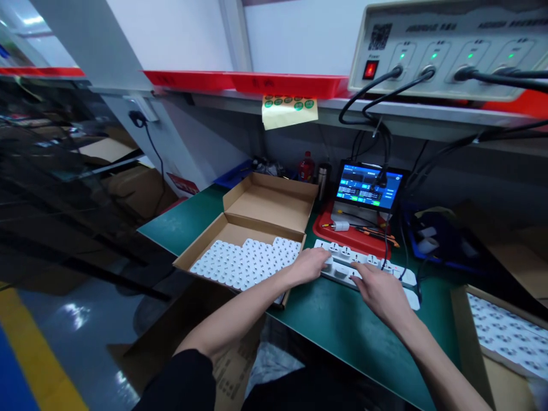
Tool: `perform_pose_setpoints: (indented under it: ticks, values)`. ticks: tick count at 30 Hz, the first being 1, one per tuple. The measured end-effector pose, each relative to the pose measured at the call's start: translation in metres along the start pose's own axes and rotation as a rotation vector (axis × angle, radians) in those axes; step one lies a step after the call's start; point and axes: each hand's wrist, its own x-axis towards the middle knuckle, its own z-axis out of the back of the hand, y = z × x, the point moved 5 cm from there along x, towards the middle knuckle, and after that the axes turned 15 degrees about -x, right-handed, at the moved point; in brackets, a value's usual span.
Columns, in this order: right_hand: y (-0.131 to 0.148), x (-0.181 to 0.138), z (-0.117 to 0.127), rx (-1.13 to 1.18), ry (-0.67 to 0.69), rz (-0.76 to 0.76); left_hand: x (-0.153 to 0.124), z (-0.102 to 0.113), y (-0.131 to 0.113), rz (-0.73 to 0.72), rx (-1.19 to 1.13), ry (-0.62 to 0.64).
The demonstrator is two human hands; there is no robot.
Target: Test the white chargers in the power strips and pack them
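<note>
Reaches forward over the green bench with both hands, square to the near power strip, with its long axis slanting from far left to near right across the front of the body. Has the left hand at the left end of that strip, with fingers curled down on it; cannot tell a firm grip from a light touch, with the fingertips partly hidden. Holds the right hand over about the middle, partly open, with thumb and forefinger parted and nothing plainly caught between. Lies nearer, then, to the left end with the left hand, and nearer to the middle and right end with the right. Faces, just beyond and alongside, the far power strip, then the red tray with a white plug on it, and behind that a lit screen. Passes the left forearm over the near right corner of an open cardboard box, well stocked with white plug pieces. Has a second box off to the right, past the right forearm. Meets most hindrance at the right end, behind the right hand, among dark cables hanging down from above.
</note>
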Motion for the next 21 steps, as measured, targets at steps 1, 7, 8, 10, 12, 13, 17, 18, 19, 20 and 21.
perform_pose_setpoints:
  ticks: [1, 7, 8, 10, 12, 13, 17, 18, 19, 20, 21]
  values:
    - [-0.01, -0.009, 0.0, 0.017, -0.031, -0.014, 0.002, -0.003, 0.0, 0.003, 0.012, 0.019]
    - [-0.091, -0.056, -0.023, 0.115, -0.047, -0.193, -0.001, -0.007, -0.003, -0.033, 0.08, 0.055]
    - [-0.101, -0.061, -0.029, 0.135, -0.022, -0.225, 0.0, -0.005, -0.005, -0.047, 0.083, 0.059]
    - [-0.114, -0.064, -0.04, 0.207, 0.011, -0.275, 0.004, -0.003, -0.013, -0.091, 0.066, 0.051]
    - [-0.117, -0.061, -0.048, 0.337, 0.0, -0.29, 0.012, -0.003, -0.028, -0.142, 0.023, 0.004]
    - [-0.116, -0.058, -0.052, 0.415, -0.017, -0.283, 0.018, -0.006, -0.039, -0.167, -0.003, -0.027]
    - [-0.107, -0.046, -0.06, 0.613, -0.085, -0.242, 0.041, -0.033, -0.087, -0.239, -0.082, -0.044]
    - [-0.107, -0.045, -0.061, 0.632, -0.104, -0.247, 0.047, -0.042, -0.096, -0.238, -0.089, -0.026]
    - [-0.108, -0.045, -0.061, 0.646, -0.127, -0.263, 0.053, -0.049, -0.103, -0.225, -0.094, -0.009]
    - [-0.11, -0.046, -0.06, 0.656, -0.152, -0.284, 0.058, -0.055, -0.109, -0.207, -0.101, 0.006]
    - [-0.112, -0.048, -0.058, 0.668, -0.173, -0.304, 0.062, -0.059, -0.112, -0.189, -0.112, 0.014]
